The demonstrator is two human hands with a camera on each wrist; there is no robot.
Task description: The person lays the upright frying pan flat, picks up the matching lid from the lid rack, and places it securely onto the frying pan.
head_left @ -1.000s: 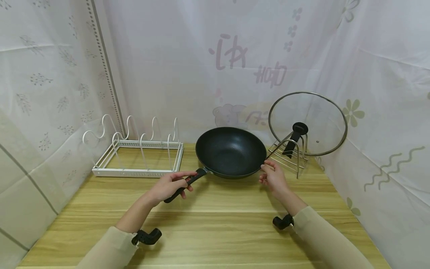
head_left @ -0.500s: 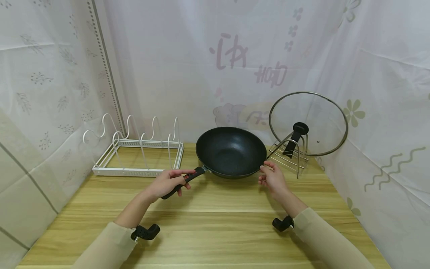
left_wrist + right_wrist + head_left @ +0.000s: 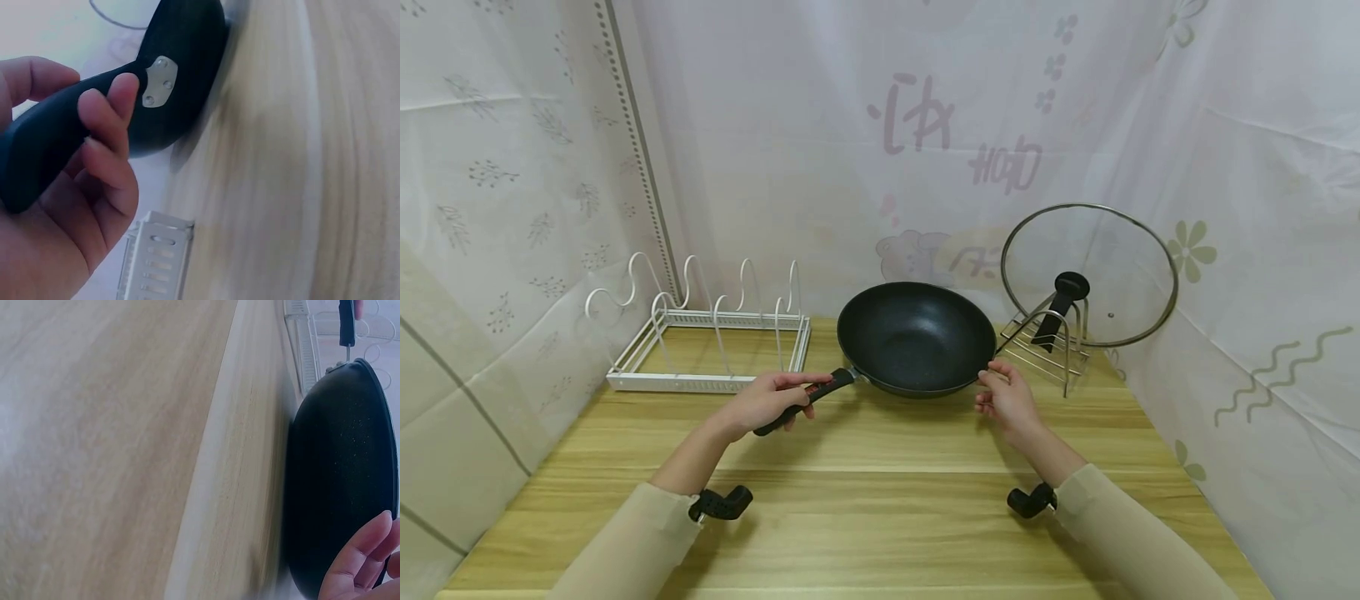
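Left hand point(image 3: 767, 404): Fingers curl round the black handle point(image 3: 840, 380), gripping it.
Right hand point(image 3: 1013, 404): Thumb and fingertips pinch the rim point(image 3: 925, 392) on the wok's other side.
Black wok point(image 3: 917, 333): Sits open side up between the hands, toward the back of the wooden table point(image 3: 880, 517); whether its base bears fully on the wood is hard to tell.
White rack point(image 3: 677, 384): Stands at left, near the handle.
Glass lid point(image 3: 1112, 267): Stands on edge in a wire stand point(image 3: 1066, 367) at right.
Two-handed hold: Best worked slowly, it seems, both hands turning together and the handle kept clear of the rack.
Handle's swing: Against one second ago, its end lies farther left and back, left hand with it; bowl and lid barely differ.
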